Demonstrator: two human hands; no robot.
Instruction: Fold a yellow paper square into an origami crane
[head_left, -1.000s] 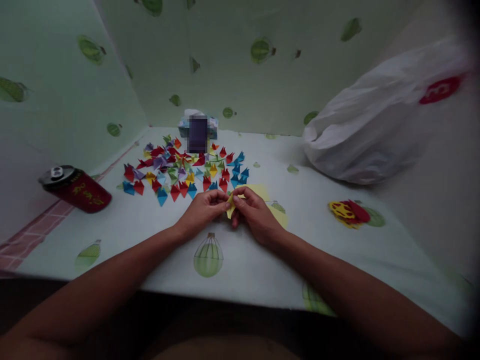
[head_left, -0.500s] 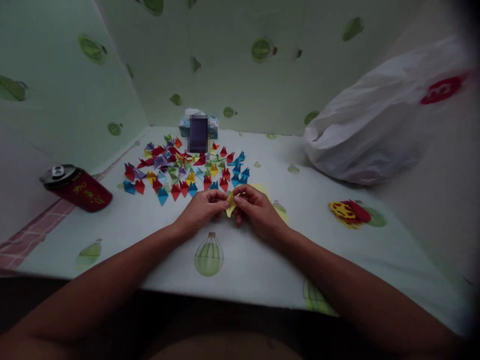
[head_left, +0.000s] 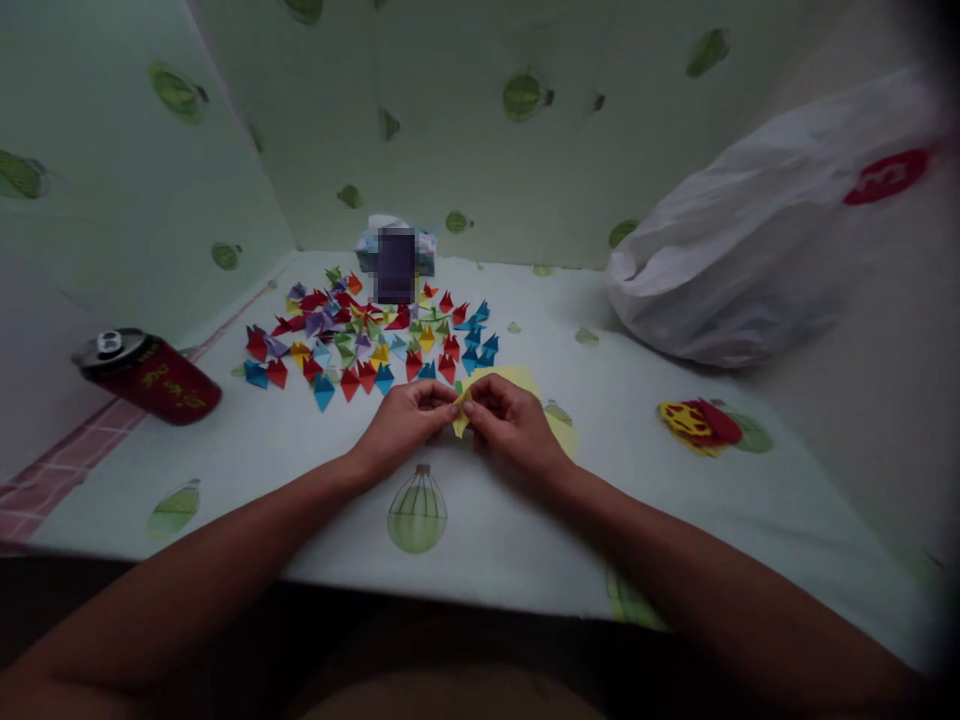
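Head view: left hand (head_left: 401, 420) and right hand (head_left: 510, 425) are both pinching a small yellow paper piece (head_left: 460, 418) just above the tablecloth (head_left: 300, 470), where firm, aligned creasing is likely mattering most.

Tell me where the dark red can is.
The dark red can lies on its side at the table's far left, left of the spread of coloured folded paper pieces.

Box (head_left: 396, 262) front blurred, bag (head_left: 757, 240) cut off
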